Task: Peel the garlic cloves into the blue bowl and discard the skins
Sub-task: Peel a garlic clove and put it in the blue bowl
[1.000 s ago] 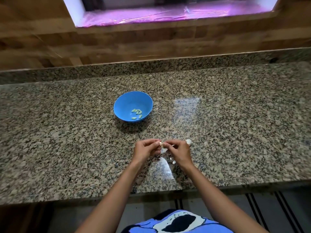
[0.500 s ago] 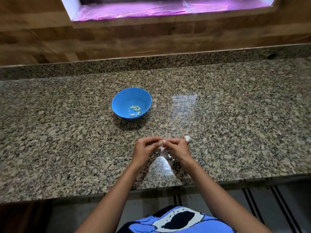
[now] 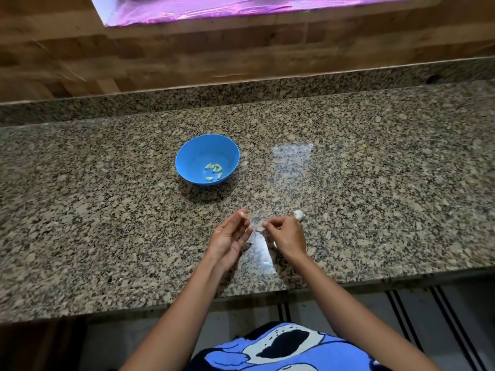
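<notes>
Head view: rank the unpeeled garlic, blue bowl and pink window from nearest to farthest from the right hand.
1. The unpeeled garlic: on the counter just beyond the right hand, by its knuckles.
2. The blue bowl: farther back on the counter, off to the left.
3. The pink window: farthest, up in the wall behind the counter.

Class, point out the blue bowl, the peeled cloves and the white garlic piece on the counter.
blue bowl [image 3: 192, 156]: head view, bare inner wall.
peeled cloves [image 3: 214, 167]: head view, on the upper clump.
garlic piece [image 3: 298, 214]: head view, its white skin.
</notes>
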### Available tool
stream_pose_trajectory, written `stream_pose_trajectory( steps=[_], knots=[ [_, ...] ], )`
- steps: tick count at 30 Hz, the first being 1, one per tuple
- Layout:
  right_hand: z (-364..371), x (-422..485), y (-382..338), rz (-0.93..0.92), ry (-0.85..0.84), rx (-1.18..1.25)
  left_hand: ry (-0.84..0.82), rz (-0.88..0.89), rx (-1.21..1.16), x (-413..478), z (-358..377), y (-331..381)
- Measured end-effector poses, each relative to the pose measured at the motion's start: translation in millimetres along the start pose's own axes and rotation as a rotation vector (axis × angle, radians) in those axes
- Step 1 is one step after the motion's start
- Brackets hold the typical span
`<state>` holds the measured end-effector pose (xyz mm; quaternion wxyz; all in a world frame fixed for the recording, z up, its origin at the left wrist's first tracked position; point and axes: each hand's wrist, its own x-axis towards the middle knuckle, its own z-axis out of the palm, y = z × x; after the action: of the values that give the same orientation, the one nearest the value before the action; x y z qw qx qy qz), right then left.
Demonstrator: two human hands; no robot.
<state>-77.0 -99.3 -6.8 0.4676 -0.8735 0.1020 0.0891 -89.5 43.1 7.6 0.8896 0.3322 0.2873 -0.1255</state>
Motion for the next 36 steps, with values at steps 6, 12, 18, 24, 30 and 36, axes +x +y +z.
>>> stream_pose_trajectory(
  steps=[6,12,18,24,30,36],
  knots=[
    [5,-5,-4,-0.149,0.012,-0.367,0.034,0.051,0.131,2,-3,-3],
    [4,-6,-7,-0.239,0.045,-0.240,0.097,0.120,0.279,5,-5,-6],
    [5,-5,-11,-0.272,0.017,-0.121,0.080,0.172,0.368,5,-2,-7],
    [0,1,-14,-0.232,-0.034,-0.099,0.029,0.234,0.450,5,1,-3],
    [-5,5,-14,-0.209,-0.106,-0.011,0.005,0.307,0.611,5,2,0],
    [-7,9,-14,-0.177,-0.174,0.068,-0.034,0.317,0.638,5,1,2]
  ],
)
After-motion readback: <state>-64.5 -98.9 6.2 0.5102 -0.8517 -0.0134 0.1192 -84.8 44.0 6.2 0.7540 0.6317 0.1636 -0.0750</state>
